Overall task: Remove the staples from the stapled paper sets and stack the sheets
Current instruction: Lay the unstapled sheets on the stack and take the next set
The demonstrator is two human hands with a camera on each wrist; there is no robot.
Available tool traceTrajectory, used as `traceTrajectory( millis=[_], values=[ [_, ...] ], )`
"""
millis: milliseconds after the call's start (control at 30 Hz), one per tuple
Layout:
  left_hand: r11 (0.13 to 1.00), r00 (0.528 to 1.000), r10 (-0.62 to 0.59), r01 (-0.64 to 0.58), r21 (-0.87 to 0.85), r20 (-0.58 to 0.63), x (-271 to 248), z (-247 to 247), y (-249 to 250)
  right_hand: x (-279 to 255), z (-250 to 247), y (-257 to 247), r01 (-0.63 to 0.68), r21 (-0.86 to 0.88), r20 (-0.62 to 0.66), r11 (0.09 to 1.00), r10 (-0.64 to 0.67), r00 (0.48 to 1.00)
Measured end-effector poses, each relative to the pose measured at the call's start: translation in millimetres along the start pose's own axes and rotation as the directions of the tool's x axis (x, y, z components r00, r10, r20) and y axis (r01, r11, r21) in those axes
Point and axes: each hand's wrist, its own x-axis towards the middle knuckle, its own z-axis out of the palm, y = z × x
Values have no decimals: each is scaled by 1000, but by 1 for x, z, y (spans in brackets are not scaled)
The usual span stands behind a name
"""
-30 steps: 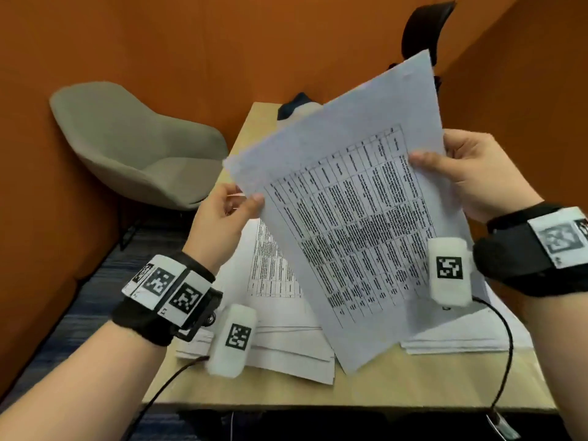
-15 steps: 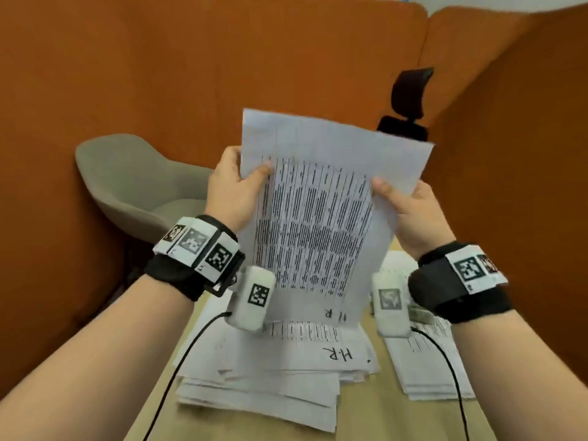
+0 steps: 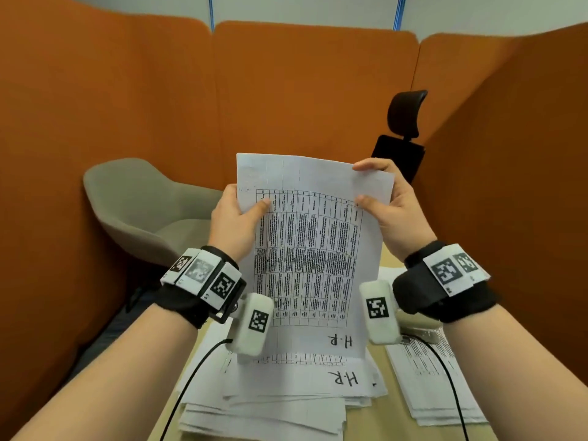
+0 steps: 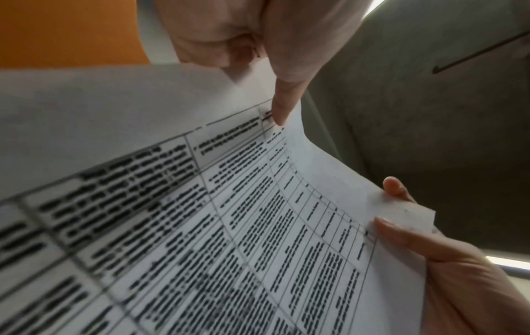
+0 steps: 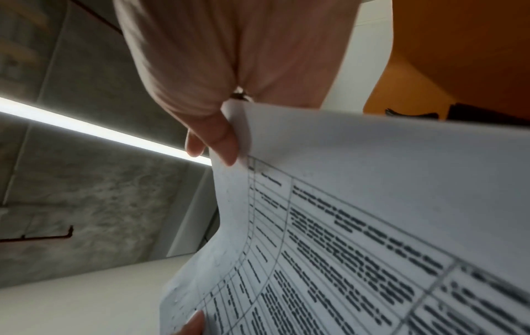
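White printed paper set (image 3: pixel 311 249) is hanging upright between both hands, its long axis running vertically. The left hand (image 3: pixel 234 224) is pinching the upper left edge; the right hand (image 3: pixel 393 211) is pinching the top right corner, probably nearer any staple. Loose sheets (image 3: pixel 280 399) are lying on the table (image 3: pixel 389 421) below the hands.

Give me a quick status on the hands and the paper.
Left hand pinches the paper set at its left edge; right hand pinches the top right corner. Set held upright above the loose pile. Staple not visible. Nothing in the way.
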Motion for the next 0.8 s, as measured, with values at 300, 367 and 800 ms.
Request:
traceTrajectory(
  millis=[300, 367, 800],
  values=[
    [995, 998, -2, 8, -95, 66, -2, -6, 16, 9, -9, -14, 25, -181, -110, 983, -45, 993],
    [971, 993, 0, 29, -236, 122, -5, -8, 26, 17, -16, -25, 49, -211, -148, 976, -81, 986],
    [830, 949, -97, -90, 550, 302, -36, 33, -41, -12, -10, 50, -404, -512, -12, 758, 464, 886]
  ],
)
